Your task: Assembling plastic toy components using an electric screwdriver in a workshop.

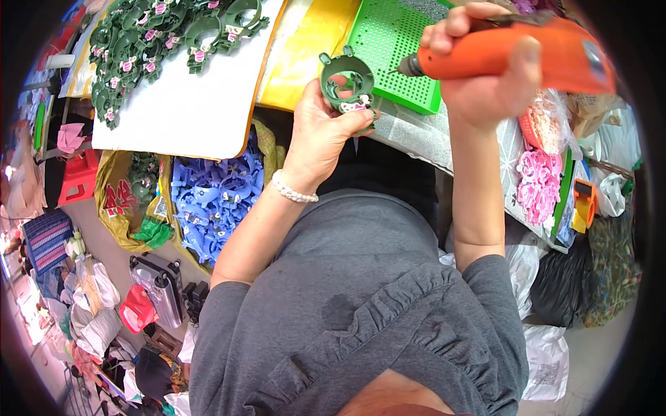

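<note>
My left hand (326,128) is closed around a dark green plastic ring-shaped piece (350,73) with a small pink and white figure on its near side. It is held up in front of my body, by the edge of the table. My right hand (485,76) grips an orange electric screwdriver (513,59), whose dark tip points left toward the ring. A short gap separates the tip from the ring. Beneath the screwdriver lies a green perforated tray (395,52), with a heap of small grey bits (413,12) at its far end.
Several matching green pieces (156,41) are heaped on a white board (208,114) at the far left. Below it, a sack holds blue plastic pieces (211,201). Pink pieces (538,184) lie at the right table edge. A silver suitcase (159,288) stands on the floor.
</note>
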Available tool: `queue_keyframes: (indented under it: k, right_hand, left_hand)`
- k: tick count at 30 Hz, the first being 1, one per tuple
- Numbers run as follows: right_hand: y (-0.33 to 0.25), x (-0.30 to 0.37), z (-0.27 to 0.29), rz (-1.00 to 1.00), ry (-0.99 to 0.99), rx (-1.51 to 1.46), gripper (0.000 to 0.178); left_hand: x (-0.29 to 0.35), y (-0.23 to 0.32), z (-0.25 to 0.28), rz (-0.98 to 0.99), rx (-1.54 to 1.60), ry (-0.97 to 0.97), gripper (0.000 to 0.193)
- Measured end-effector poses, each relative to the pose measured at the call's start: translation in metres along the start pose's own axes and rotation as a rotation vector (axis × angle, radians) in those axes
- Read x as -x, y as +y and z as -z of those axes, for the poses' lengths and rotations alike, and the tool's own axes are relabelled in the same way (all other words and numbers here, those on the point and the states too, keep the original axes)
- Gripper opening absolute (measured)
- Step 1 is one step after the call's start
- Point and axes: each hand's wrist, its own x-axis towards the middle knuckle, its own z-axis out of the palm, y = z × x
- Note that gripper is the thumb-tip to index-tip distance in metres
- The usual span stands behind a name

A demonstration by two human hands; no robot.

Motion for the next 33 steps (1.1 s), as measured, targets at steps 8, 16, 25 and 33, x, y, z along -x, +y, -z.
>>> queue_keyframes:
  k: [8, 16, 25, 33]
  right_hand:
    - [-0.009, 0.02, -0.042, -0.096, -0.197, 0.502, 0.077]
    - [0.0, 0.023, -0.041, -0.078, -0.231, 0.525, 0.073]
    - [0.0, 0.028, -0.04, -0.077, -0.296, 0.557, 0.068]
    - [0.008, 0.03, -0.036, -0.076, -0.338, 0.524, 0.071]
  left_hand:
    - [0.004, 0.004, -0.011, -0.078, -0.012, 0.012, 0.043]
    - [0.003, 0.007, -0.016, -0.089, -0.053, 0.011, 0.041]
    - [0.009, 0.005, -0.025, -0.126, -0.117, 0.031, 0.032]
    - [0.006, 0.006, -0.024, -0.118, -0.06, 0.064, 0.036]
